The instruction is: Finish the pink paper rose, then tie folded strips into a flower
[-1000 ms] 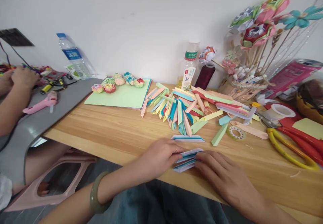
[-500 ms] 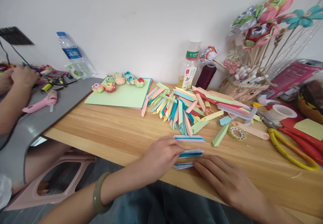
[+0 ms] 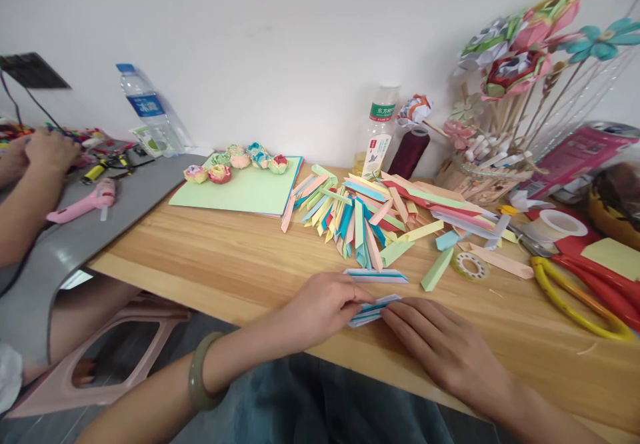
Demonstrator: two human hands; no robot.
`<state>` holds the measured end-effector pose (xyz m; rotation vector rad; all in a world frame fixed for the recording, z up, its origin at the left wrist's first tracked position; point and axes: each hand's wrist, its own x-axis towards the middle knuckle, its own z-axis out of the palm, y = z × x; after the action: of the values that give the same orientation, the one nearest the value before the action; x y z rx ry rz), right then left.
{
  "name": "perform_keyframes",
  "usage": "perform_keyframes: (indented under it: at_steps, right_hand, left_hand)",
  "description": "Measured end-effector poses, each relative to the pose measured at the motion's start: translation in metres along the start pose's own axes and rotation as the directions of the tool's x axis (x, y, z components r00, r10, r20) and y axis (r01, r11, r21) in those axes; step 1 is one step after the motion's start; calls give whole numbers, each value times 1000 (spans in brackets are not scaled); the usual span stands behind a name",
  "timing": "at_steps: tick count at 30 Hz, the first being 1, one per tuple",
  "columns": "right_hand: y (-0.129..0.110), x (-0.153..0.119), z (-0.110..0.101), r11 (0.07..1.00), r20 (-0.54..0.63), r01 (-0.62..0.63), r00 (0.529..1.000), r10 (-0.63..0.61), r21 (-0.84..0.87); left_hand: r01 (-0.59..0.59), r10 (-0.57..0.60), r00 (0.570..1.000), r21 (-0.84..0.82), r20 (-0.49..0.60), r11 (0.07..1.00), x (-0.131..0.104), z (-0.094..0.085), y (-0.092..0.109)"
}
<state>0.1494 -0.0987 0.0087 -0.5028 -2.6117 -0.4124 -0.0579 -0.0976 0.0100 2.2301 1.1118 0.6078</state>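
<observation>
My left hand [image 3: 333, 304] pinches the left end of two white-and-blue folded paper strips [image 3: 369, 313], which lie close together near the table's front edge. At their right end, my right hand [image 3: 433, 337] has its fingers pressed together on the paper, the thumb hidden. Just beyond my left fingers lies another white-and-blue folded strip [image 3: 377, 275], apart from the two. Behind it spreads a pile of colourful folded paper strips [image 3: 357, 217]. A single green folded strip [image 3: 436, 271] lies to the right, beside a small tape roll [image 3: 470, 266].
Scissors [image 3: 575, 297] with yellow and red handles lie at the right. At the back stand a drink bottle [image 3: 377, 131], a thread spool [image 3: 410, 154] and a basket [image 3: 483, 181] of paper flowers. Small paper flowers sit on green paper [image 3: 235, 191]. A co-worker's hands [image 3: 47, 151] are at far left.
The nearest strip and the middle one were apart; now they are brought together between my hands. My right hand has moved slightly up, onto the strips' right end.
</observation>
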Motion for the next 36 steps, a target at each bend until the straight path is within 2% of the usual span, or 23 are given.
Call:
perform_keyframes:
  at_steps: [5, 9, 15, 19, 23, 26, 28, 32, 34, 36]
  right_hand:
    - [1, 5, 1, 990, 101, -104, 990, 94, 91]
    - [2, 7, 1, 973, 158, -173, 976, 148, 151]
    - [5, 9, 2, 946, 201, -241, 959, 198, 215]
    - [12, 15, -1, 901, 311, -333, 918, 244, 276]
    - [17, 19, -2, 909, 361, -303, 913, 191, 285]
    - [14, 18, 0, 930, 330, -276, 925, 188, 242]
    - [12, 13, 2, 951, 265, -238, 947, 182, 198]
    - [7, 2, 7, 990, 144, -109, 985, 96, 85]
    - [6, -1, 9, 995, 134, -81, 988, 72, 64]
    - [6, -1, 10, 993, 141, -86, 987, 75, 75]
  left_hand:
    - [-60, 55, 997, 97, 45, 994, 0, 0, 1]
    - [-51, 44, 998, 172, 46, 984, -5, 3, 5]
    - [-128, 134, 991, 167, -23, 978, -11, 14, 5]
    - [-48, 54, 996, 75, -72, 996, -12, 16, 7]
    - [-18, 23, 995, 54, -97, 998, -13, 16, 8]
    - [-61, 79, 991, 160, -109, 985, -15, 20, 6]
    - [-88, 131, 982, 284, -137, 955, -18, 27, 5]
    - [-68, 251, 924, 523, -287, 850, -23, 41, 7]
    - [-71, 299, 907, 590, -298, 804, -25, 46, 10]
    - [-76, 308, 907, 609, -286, 789, -26, 48, 12]
